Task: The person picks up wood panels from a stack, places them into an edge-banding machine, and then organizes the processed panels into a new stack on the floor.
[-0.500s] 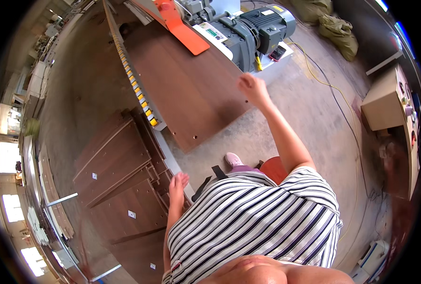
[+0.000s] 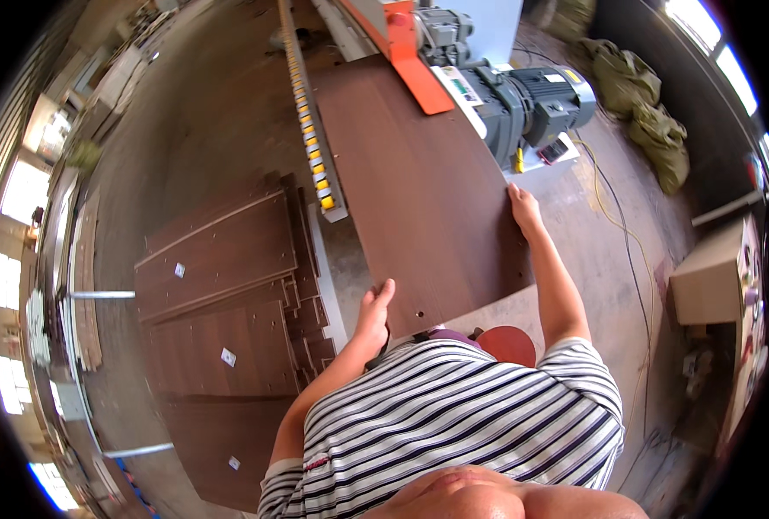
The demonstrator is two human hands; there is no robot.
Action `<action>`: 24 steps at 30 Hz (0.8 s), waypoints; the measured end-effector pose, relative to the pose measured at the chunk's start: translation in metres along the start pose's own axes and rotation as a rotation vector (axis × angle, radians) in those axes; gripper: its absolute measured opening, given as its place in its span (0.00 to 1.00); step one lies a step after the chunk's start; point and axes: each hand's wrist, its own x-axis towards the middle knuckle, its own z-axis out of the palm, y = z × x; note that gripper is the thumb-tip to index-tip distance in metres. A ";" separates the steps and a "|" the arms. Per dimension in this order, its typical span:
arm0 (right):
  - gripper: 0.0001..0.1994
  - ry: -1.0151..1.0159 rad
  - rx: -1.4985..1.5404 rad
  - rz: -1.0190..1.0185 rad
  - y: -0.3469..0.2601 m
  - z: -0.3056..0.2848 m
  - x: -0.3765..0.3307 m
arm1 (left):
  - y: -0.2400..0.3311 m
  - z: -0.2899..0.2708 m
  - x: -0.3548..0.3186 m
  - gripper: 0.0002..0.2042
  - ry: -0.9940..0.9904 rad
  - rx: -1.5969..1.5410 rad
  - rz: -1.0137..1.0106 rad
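Observation:
A large dark-brown wood panel (image 2: 427,199) stretches from my body to beneath an orange guard arm (image 2: 419,76) on a machine. The panel has small drilled holes near its near edge. My left hand (image 2: 371,320) grips its near left side, thumb up on the edge, the other fingers mostly hidden. Farther up the opposite side, my right hand (image 2: 525,209) is closed on the right edge, with its fingers partly hidden below the board.
Yellow rollers on a rail (image 2: 317,164) run along the panel's left side. Stacked brown panels (image 2: 220,303) lie to my left. A grey motor (image 2: 548,97) stands at the far right, with a yellow cable (image 2: 626,227) on the floor. A red round seat (image 2: 507,344) is close by me.
The panel has come nearer to my body. My left hand has left its place beside the stack and taken the panel's left side; my right hand has closed on the right edge.

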 end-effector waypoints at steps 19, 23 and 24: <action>0.26 -0.332 0.155 -0.090 -0.063 0.141 -0.206 | 0.014 -0.186 -0.143 0.25 0.764 0.630 0.240; 0.27 -0.530 0.107 -0.263 -0.108 0.169 -0.234 | -0.015 -0.193 -0.205 0.26 1.050 0.614 0.363; 0.27 -0.580 0.110 -0.315 -0.122 0.175 -0.245 | -0.023 -0.187 -0.223 0.26 1.118 0.582 0.386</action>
